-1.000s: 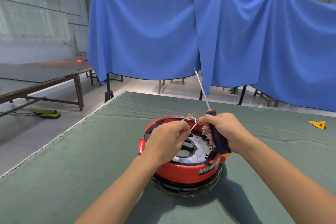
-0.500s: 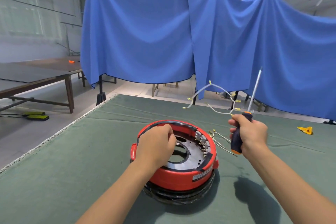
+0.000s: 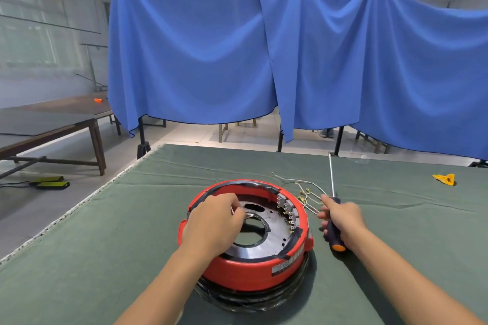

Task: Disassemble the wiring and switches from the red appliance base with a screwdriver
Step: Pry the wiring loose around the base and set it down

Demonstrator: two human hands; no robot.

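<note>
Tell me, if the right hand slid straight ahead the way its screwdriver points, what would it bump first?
Probably the loose pale wires on the green cloth, just ahead of the right hand gripping the dark-handled screwdriver; depth is unclear.

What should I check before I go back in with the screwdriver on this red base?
1. Round red plastic appliance base sits flat on the green felt table cover: ok.
2. Left hand is on the base, fingers curled at the silver metal plate: ok; what it pinches, cannot tell.
3. Right hand grips the black-handled screwdriver with orange cap, shaft pointing away: ok.
4. Loose bundle of thin wires with yellow terminals lies on the cover beside the base, off it: ok.
5. Row of small metal switch contacts on the base's right inner rim not yet removed: not ok.
6. Screws left to undo: cannot tell.
</note>
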